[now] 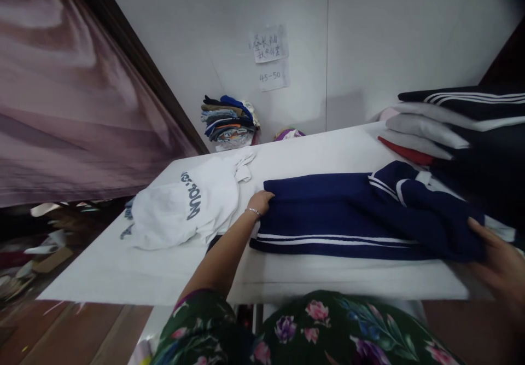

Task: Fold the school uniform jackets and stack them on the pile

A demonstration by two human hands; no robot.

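A navy blue tracksuit garment (315, 206) with white double stripes lies lengthwise across the white table. Whether it is a jacket or trousers, I cannot tell. At its left edge, my left hand (260, 203) pinches the fabric, a bracelet on the wrist. My right hand (498, 261), partly blurred, grips the bunched right end with the thumb on top and the other fingers mostly hidden. Folds with white stripes are heaped near that end. To the left of my left hand, a white T-shirt (164, 212) with dark lettering is spread out loosely.
The white table (311, 160) stands against a wall bearing paper notes (270, 58). Behind its far edge is a stack of folded clothes (229, 121). A pile of dark, grey and red garments (430, 129) rises at the right. Pinkish cloth (82, 97) hangs at the left.
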